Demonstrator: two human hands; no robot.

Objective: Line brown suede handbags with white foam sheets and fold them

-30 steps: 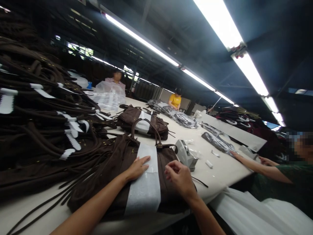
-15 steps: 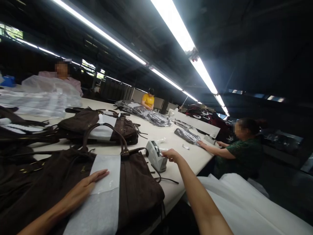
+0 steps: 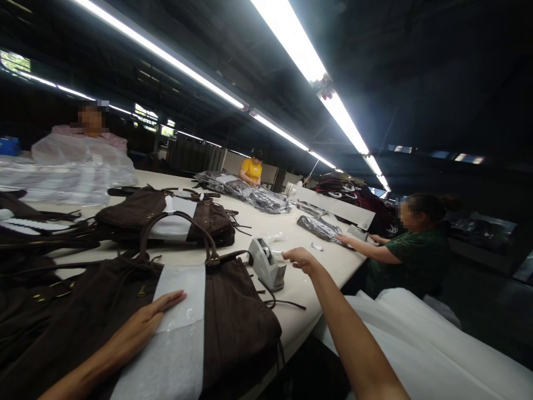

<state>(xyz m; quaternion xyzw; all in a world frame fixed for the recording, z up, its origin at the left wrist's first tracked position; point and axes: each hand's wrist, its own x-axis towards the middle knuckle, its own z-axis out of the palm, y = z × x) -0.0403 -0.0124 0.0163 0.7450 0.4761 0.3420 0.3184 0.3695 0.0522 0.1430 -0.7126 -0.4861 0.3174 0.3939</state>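
A dark brown bag [image 3: 239,322] with looped handles lies on the table at the front, a white paper band [image 3: 181,311] across it. My left hand [image 3: 160,311] rests flat on the band and the bag, fingers stretched out. Just right of a grey tape dispenser [image 3: 266,266], my right hand [image 3: 300,259] is raised with its thumb and forefinger pinched together. A strip of clear tape seems to run from the dispenser to those fingertips.
Another brown bag [image 3: 129,216] lies behind. Plastic-wrapped items [image 3: 318,226] are farther along the white table [image 3: 291,239]. White sheeting [image 3: 416,333] hangs at the right. A person in green [image 3: 420,239] works at the right; others stand across the table.
My right hand has moved a little to the right and up, away from the tape dispenser. My left hand has stayed on the white band.
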